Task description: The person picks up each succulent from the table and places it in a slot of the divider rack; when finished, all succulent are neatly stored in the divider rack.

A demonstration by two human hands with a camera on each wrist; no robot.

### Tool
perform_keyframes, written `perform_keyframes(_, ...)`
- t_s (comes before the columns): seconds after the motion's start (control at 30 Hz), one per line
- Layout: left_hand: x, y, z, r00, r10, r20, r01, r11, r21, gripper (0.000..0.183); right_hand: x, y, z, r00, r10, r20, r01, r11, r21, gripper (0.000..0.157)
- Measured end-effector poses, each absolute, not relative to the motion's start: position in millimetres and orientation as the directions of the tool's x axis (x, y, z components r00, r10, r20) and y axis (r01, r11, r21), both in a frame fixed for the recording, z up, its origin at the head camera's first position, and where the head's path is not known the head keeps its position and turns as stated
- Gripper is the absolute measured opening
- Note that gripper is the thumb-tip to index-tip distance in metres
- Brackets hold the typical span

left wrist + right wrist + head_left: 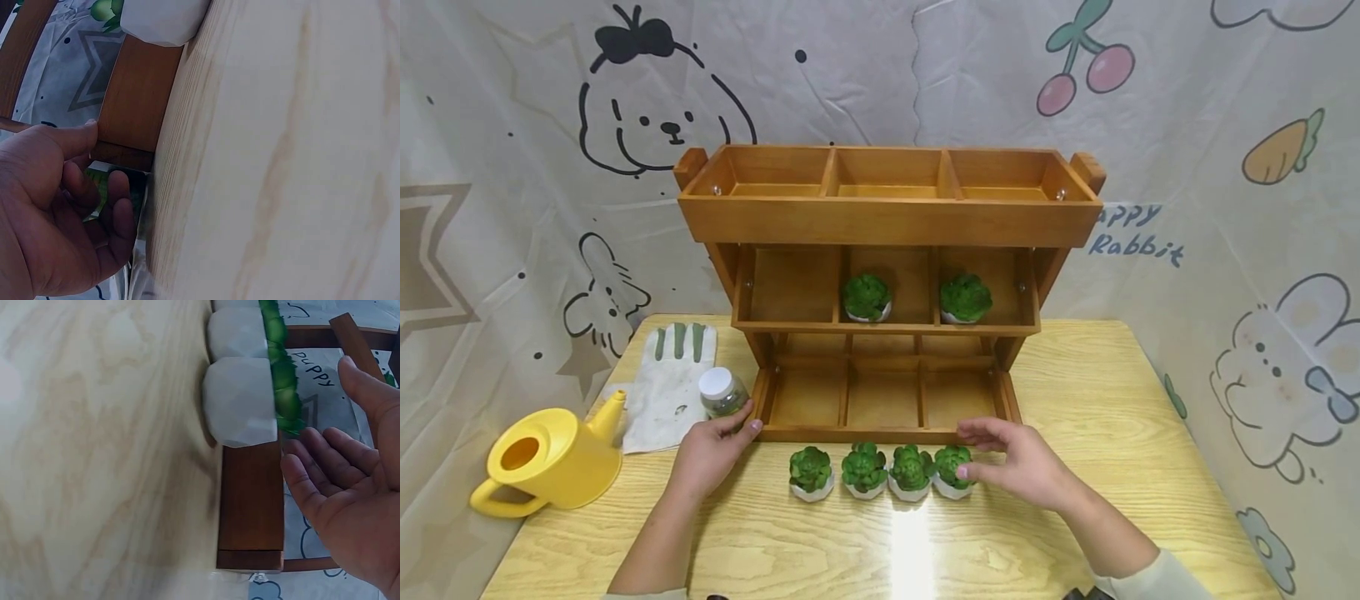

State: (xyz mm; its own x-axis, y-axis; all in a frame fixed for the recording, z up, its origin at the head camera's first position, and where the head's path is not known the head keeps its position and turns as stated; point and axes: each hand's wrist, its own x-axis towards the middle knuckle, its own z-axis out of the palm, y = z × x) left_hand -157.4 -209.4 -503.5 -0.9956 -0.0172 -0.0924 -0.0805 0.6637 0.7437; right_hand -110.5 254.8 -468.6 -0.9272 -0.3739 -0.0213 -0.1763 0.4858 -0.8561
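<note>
Potted plants [910, 472]: four in a row, at six o'clock of the wooden rack [891, 221]
Right hand [1018, 462]: at the row's three o'clock, wide, holding nothing
Left hand [715, 450]: thumb at the rack's eight o'clock corner, fingers loosely bent, holding nothing
Jar [724, 397]: at the left hand's twelve o'clock
</note>
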Motion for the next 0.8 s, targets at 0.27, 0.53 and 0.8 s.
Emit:
perform_keyframes(0.27,-157.8,-209.8,-504.3,-0.995,-0.019,-0.099,-0.086,0.664,0.743,0.053,-108.1,252.9,-478.1,-0.912,-0.407,-0.043,-0.186,0.505,-0.843,0.085)
perform_keyframes(0.53,-158.5,-209.7,-505.4,-0.995,-0.023,-0.098,-0.089,0.664,0.743,0.053,-104.5,249.5,-487.5,-0.902,-0.422,-0.087,-0.181,0.554,-0.813,0.09)
perform_keyframes(0.8,-158.0,-209.0,-504.0,-0.995,-0.023,-0.098,-0.088,0.668,0.739,0.052,-104.3,248.6,-492.2,-0.903,-0.412,-0.124,-0.143,0.559,-0.817,0.088)
